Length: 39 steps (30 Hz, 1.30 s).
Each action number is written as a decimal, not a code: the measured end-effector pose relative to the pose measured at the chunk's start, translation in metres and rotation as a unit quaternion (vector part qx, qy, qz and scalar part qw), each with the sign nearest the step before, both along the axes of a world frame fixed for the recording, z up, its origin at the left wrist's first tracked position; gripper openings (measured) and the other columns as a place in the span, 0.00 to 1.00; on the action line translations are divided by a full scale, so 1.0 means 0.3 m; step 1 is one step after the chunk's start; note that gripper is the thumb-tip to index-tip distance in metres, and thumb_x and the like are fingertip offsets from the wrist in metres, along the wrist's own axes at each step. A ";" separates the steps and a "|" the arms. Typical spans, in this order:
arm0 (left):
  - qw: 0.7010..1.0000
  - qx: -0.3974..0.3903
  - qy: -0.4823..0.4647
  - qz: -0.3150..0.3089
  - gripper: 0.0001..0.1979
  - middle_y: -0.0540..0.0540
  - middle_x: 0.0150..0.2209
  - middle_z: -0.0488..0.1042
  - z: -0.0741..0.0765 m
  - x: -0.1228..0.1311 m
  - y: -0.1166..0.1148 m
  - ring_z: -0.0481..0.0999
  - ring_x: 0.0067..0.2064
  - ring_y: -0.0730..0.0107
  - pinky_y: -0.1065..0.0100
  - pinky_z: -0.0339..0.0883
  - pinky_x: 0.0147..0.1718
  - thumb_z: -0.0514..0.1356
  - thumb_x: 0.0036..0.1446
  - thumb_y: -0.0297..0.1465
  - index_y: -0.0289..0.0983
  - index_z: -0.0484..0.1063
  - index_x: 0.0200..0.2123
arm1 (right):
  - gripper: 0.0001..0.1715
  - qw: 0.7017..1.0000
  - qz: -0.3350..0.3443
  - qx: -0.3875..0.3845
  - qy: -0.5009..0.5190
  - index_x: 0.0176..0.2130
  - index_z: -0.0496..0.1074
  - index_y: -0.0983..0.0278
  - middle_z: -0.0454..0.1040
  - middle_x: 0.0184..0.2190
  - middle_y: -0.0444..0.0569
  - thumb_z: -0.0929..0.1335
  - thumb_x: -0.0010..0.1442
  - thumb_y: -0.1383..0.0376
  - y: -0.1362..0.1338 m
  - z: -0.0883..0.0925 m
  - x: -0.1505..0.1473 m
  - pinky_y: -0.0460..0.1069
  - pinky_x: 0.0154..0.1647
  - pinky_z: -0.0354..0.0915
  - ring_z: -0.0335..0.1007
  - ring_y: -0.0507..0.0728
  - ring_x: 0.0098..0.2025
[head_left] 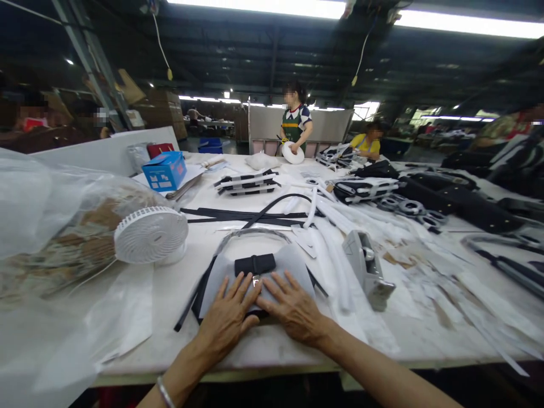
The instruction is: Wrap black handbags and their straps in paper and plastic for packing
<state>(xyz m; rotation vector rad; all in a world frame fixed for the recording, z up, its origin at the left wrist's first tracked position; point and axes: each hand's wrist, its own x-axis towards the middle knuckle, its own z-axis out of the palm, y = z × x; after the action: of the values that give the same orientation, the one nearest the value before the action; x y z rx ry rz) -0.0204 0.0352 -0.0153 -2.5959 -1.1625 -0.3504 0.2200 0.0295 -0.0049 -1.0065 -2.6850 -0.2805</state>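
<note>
Evidently smoothing and pressing a pale sheet [219, 269] against the front of a black bag [263, 264], with left hand [226, 316] and right hand [294, 309] laid palm-down, nearly meeting in the middle. Rests on the tabletop [253, 358], directly beneath the fingers [243, 287], with a silver clasp [255, 281] showing between the two hands. No grip on either side: all fingers spread apart, flat on the sheet, clamped on nothing. Note, just beyond the fingers, an arched handle [225, 241] and, farther off, loose black strips [229, 217]; to their right, white padding strips [335, 260] and a tape dispenser [365, 269]. Seems a covering step, partway done; hard to tell whether fastened underneath. Calls next, probably, for steadying the sheet with one palm while tucking its outer edges snugly, without creasing it around the clasp.
</note>
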 end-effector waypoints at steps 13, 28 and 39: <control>0.999 0.051 0.000 0.011 0.38 0.38 0.66 0.60 -0.014 0.005 -0.012 0.63 0.65 0.48 0.42 0.60 0.59 0.59 0.61 0.31 0.50 0.45 0.69 | 0.15 0.957 -0.265 0.008 0.120 0.47 0.72 0.65 0.77 0.44 0.58 0.60 0.69 0.64 0.200 0.235 0.256 0.55 0.47 0.69 0.75 0.61 0.47; 0.995 -0.083 -0.043 0.032 0.34 0.38 0.66 0.60 0.022 0.019 -0.012 0.60 0.66 0.49 0.39 0.56 0.60 0.59 0.63 0.41 0.55 0.47 0.68 | 0.29 0.687 -0.430 -0.210 0.548 0.53 0.68 0.64 0.74 0.37 0.49 0.72 0.54 0.58 0.176 0.287 0.368 0.47 0.25 0.69 0.69 0.52 0.26; 0.972 -0.234 -0.019 -0.026 0.26 0.37 0.62 0.65 0.224 0.003 0.040 0.67 0.61 0.49 0.46 0.63 0.54 0.53 0.67 0.40 0.50 0.53 0.66 | 0.10 0.256 -0.386 -0.392 0.795 0.43 0.73 0.65 0.76 0.33 0.47 0.69 0.62 0.62 -0.262 0.205 0.111 0.42 0.27 0.74 0.73 0.50 0.29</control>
<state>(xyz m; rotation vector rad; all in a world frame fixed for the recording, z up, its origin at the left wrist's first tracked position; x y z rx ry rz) -0.0195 0.0472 0.0519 -3.0367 -1.3248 -0.1473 0.2533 -0.0491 0.0566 -1.3298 -0.0871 1.3067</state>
